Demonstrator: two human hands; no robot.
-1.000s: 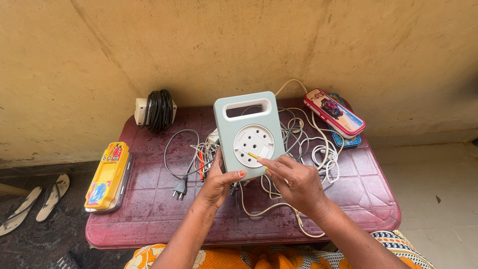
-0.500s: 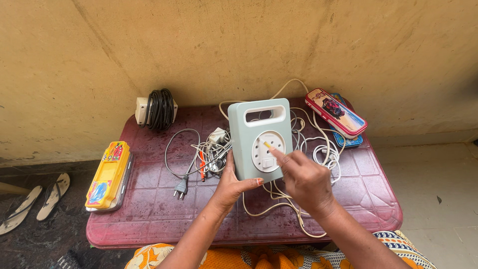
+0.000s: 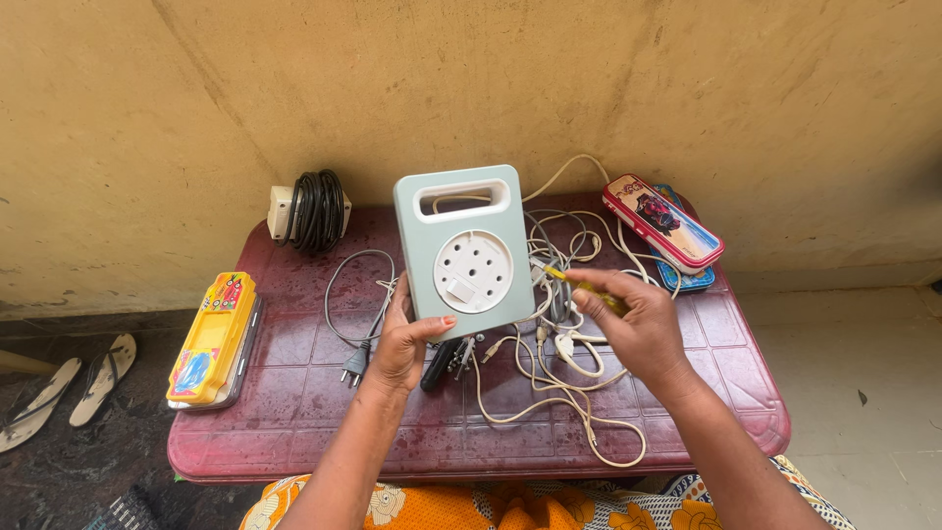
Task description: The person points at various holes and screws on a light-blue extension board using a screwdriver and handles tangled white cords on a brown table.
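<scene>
Nearest the camera, the left hand [image 3: 400,344] clamps the lower left corner of the pale green extension box [image 3: 463,250], thumb laid over the front face and fingers wrapped behind, propping it upright near the middle of the dark red plastic table [image 3: 294,412]. The right hand [image 3: 633,329] is curled into a pinch around a small yellow-handled screwdriver [image 3: 579,285], whose tip points toward the box without touching it. The box looks like a hard plastic shell, stiff and probably fairly light; its smooth sides seem likely to slip, so the cut-out handle at the top or a firm grip on both edges would be the surest hold. The round white socket plate [image 3: 473,271] on its face seems the more delicate part. Just beside and beneath the right hand lies a tangle of white cables [image 3: 549,393], limp and apt to snag. Farther left sits a yellow case [image 3: 211,339]; toward the wall are a black cord coil [image 3: 316,209] and a red pencil box [image 3: 662,222].
</scene>
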